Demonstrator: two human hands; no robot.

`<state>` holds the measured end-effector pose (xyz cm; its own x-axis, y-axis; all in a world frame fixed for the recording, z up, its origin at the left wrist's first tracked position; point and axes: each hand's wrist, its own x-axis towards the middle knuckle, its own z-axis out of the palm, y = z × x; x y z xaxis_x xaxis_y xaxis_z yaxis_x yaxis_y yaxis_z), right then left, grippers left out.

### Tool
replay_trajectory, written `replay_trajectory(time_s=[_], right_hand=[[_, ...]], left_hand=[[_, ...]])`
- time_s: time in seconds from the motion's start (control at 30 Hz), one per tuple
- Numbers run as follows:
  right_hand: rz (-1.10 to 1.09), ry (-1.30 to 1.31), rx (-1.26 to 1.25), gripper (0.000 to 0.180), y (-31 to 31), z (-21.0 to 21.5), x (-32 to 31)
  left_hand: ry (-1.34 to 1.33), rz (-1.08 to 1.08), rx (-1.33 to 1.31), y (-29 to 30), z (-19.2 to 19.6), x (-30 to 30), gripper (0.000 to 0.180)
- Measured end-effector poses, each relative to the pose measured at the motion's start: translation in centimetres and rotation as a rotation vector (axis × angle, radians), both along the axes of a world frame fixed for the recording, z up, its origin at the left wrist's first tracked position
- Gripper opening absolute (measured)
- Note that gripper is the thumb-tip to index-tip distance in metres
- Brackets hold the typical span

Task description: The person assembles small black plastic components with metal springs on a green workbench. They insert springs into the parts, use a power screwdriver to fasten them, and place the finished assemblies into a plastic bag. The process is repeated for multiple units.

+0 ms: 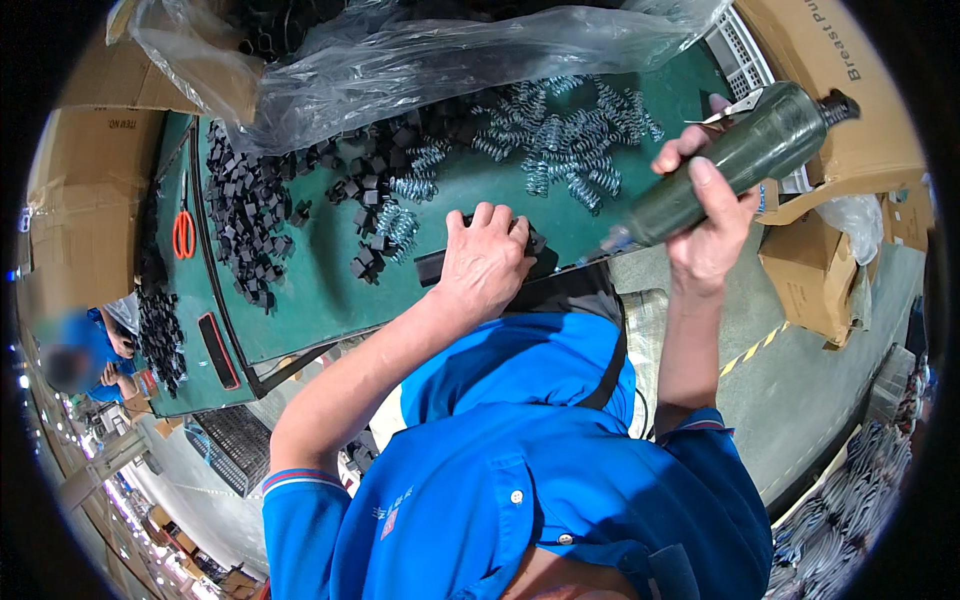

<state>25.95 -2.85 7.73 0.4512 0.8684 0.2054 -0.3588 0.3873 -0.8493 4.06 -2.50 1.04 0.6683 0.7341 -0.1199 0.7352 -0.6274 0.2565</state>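
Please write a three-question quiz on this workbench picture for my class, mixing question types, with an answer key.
1. Which hand holds the green handheld tool?
2. True or false: the red-handled scissors lie to the left of the coil springs.
3. Fill in the colour: the left hand is on a ____ part at the near edge of the table.

Key:
1. The right hand.
2. True.
3. Black.
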Motion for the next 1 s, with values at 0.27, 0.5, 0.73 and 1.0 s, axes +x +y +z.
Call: replay_trajectory(time_s=[0.27,0.5,0.73,1.0], right_hand=[[0.04,-0.087,0.17,0.05,1.1,-1.8,-4.5],[0.067,-0.22,0.19,0.053,1.1,-2.0,-4.9],[0.045,-0.144,0.199,0.051,1.1,-2.1,-5.2],[0.049,-0.101,0.228,0.053,1.2,-2.1,-5.1]], left_hand=[[-0.002,0.012,-0.004,0.1,-0.1,0.3,0.044],[0.063,-0.017,0.02,0.1,0.1,0.8,0.036],[0.039,-0.018,0.048,0.0,-0.3,0.6,0.035],[0.062,-0.018,0.03,0.1,-0.1,0.7,0.036]])
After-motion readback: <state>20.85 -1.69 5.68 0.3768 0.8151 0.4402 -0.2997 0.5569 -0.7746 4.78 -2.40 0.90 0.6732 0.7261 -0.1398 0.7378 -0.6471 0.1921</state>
